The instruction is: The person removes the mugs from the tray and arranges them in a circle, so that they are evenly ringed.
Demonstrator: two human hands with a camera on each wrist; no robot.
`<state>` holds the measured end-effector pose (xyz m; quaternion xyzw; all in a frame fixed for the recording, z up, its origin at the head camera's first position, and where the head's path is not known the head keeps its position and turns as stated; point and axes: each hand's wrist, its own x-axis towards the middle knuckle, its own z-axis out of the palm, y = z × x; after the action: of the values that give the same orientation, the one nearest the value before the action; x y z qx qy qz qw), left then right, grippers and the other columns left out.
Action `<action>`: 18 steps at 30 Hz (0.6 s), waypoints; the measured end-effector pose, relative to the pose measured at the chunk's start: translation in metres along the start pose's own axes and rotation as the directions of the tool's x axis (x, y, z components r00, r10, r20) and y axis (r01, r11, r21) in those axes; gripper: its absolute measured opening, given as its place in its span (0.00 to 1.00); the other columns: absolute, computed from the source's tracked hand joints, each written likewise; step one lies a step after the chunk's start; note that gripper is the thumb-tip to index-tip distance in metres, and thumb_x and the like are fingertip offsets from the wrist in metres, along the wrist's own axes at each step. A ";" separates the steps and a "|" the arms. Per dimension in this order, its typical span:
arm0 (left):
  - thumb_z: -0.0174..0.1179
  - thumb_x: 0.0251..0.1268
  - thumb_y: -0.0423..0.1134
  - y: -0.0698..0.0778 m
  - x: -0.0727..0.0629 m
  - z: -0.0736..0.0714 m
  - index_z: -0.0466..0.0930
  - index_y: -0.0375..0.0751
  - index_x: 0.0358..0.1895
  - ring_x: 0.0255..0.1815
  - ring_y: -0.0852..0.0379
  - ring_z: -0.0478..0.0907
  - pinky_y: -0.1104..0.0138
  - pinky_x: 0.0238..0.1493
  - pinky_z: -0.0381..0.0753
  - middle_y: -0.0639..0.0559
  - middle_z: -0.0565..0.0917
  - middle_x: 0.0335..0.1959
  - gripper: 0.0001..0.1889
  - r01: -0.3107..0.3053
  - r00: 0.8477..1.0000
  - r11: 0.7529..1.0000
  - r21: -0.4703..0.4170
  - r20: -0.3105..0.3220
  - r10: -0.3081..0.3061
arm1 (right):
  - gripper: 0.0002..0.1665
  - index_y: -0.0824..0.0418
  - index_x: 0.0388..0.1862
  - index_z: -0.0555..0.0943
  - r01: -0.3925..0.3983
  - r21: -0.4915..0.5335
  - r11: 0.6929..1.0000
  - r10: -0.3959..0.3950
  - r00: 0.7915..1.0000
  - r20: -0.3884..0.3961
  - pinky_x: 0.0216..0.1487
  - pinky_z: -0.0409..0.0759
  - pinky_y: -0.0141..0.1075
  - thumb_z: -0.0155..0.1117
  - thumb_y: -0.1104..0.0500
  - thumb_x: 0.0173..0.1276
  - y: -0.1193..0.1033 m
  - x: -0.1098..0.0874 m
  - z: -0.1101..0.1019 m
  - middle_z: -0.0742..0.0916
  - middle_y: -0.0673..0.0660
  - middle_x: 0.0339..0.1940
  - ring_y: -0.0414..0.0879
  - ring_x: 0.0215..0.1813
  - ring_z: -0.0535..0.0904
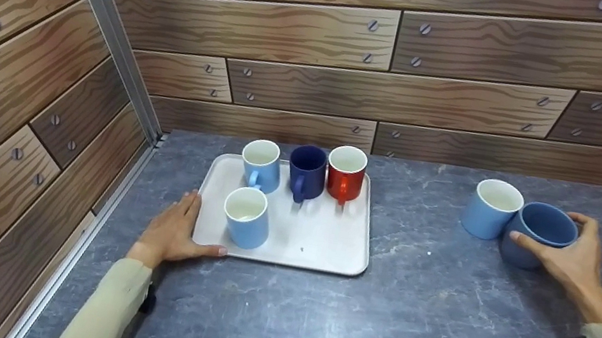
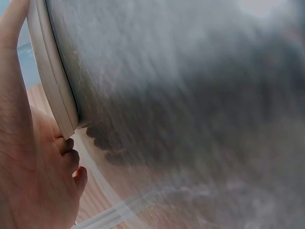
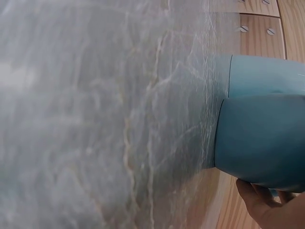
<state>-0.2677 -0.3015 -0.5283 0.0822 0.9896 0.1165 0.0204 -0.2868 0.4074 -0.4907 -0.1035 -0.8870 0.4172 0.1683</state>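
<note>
My right hand (image 1: 573, 257) grips a dark grey-blue mug (image 1: 528, 249) at the right of the table, thumb on its near left side and fingers round the far right. That mug stands right beside a light blue mug (image 1: 484, 217); in the right wrist view the dark mug (image 3: 262, 138) overlaps the light one (image 3: 264, 76). At the left, my left hand (image 1: 172, 230) rests at the near left corner of a white tray (image 1: 318, 246), fingers extended along its left side and thumb along the front rim. The tray rim (image 2: 52, 71) shows beside the thumb in the left wrist view.
On the tray stand a light blue mug (image 1: 269, 176) at the back left, a navy mug (image 1: 309, 173), a red mug (image 1: 351, 181) and another light blue mug (image 1: 247, 228) in front. Wood-patterned walls (image 1: 313, 29) enclose the grey marbled table (image 1: 346, 332) at the back and sides.
</note>
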 end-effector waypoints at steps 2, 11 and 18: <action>0.64 0.46 0.86 0.000 0.000 0.000 0.49 0.27 0.85 0.88 0.33 0.52 0.45 0.87 0.56 0.29 0.53 0.87 0.77 -0.002 1.000 1.000 0.003 -0.002 0.002 | 0.67 0.72 0.82 0.55 -0.002 0.001 1.000 0.002 1.000 0.013 0.69 0.67 0.57 0.84 0.43 0.59 0.001 0.000 -0.001 0.70 0.78 0.74 0.72 0.72 0.67; 0.64 0.46 0.87 0.000 -0.001 0.001 0.47 0.27 0.85 0.87 0.32 0.52 0.43 0.87 0.56 0.29 0.51 0.87 0.78 -0.001 1.000 1.000 0.003 0.008 0.001 | 0.76 0.71 0.86 0.45 -0.051 -0.050 0.997 0.056 0.993 0.106 0.75 0.62 0.75 0.80 0.35 0.61 -0.017 -0.006 -0.015 0.62 0.83 0.80 0.79 0.77 0.60; 0.62 0.46 0.88 0.000 0.001 0.000 0.44 0.28 0.86 0.88 0.33 0.49 0.44 0.88 0.52 0.30 0.48 0.88 0.79 0.012 0.999 1.000 0.012 0.034 -0.013 | 0.72 0.70 0.86 0.50 0.005 -0.068 0.998 -0.003 0.999 0.037 0.73 0.67 0.75 0.79 0.34 0.62 -0.051 -0.010 -0.027 0.64 0.78 0.81 0.79 0.76 0.64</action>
<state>-0.2690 -0.3011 -0.5287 0.0780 0.9902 0.1093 0.0373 -0.2695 0.3910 -0.4370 -0.0996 -0.9038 0.3884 0.1492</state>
